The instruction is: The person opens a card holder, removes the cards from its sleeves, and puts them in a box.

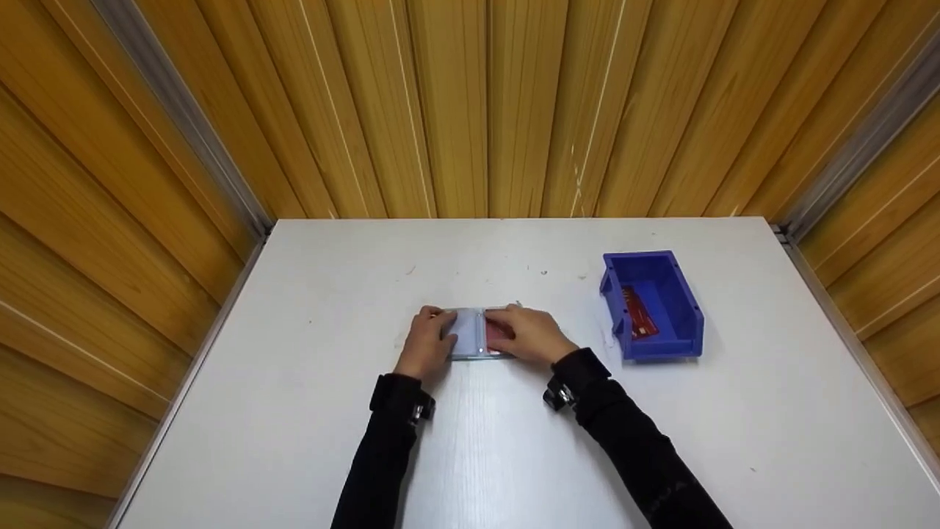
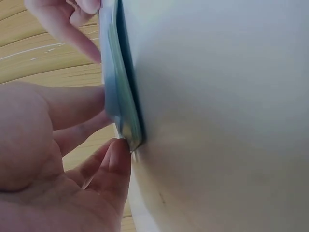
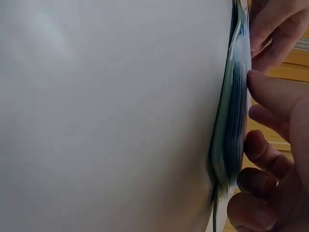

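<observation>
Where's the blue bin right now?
In the head view, the bin stands on the right side of the table, to the right of the right hand, with a red card inside it.

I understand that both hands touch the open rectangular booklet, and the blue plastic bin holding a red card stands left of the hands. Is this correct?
Not quite: in the head view, the blue plastic bin, with its flat red card, stands to the right of the left hand and right hand, which do touch the open rectangular booklet with a pale blue page.
</observation>
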Demonstrator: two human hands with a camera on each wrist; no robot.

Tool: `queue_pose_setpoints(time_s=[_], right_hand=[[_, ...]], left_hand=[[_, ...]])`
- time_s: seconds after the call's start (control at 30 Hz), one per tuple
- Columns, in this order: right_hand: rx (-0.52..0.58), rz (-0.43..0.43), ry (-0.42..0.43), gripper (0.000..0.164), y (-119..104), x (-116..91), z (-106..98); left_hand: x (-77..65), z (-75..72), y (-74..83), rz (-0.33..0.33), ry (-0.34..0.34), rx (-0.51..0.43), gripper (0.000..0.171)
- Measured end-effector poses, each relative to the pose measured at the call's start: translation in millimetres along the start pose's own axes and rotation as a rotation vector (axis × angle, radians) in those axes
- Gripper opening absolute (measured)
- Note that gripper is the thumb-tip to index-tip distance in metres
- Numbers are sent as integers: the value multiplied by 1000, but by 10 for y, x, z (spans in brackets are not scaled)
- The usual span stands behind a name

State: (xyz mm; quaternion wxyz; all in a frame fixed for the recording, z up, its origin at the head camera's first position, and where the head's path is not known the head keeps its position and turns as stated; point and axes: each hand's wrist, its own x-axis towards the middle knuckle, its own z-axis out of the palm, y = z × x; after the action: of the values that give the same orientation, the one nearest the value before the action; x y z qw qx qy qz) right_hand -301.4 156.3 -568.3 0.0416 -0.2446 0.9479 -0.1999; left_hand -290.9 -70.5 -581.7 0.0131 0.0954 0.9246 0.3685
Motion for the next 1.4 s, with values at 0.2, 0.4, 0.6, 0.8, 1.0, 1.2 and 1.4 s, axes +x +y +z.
queue_pose_setpoints(time_s=[0.2,0.4,0.6,0.8,1.0,1.2,1.4], right_hand=[[9,148,-22,78,181,-96,-94],[82,181,-40,85,304,-136,-141],[147,165,-47,87,369,-153,-160],[178,163,-60,87,398,-161,-149],[199,154,-51,84,402,-180,-141],[189,148,-54,85,402,-178,-129],[167,139,-53,84,414,-175,-128]], left_hand=[[-3,-24,41,-2,-13,-9,44],[12,-59,51,-12,-25,-5,45],[7,-64,73,-18,-18,22,45],[-10,38,183,66,101,39,27],[4,171,306,22,-42,-160,18],[64,187,377,-124,-75,-308,28],[101,182,402,-224,-112,-420,35]])
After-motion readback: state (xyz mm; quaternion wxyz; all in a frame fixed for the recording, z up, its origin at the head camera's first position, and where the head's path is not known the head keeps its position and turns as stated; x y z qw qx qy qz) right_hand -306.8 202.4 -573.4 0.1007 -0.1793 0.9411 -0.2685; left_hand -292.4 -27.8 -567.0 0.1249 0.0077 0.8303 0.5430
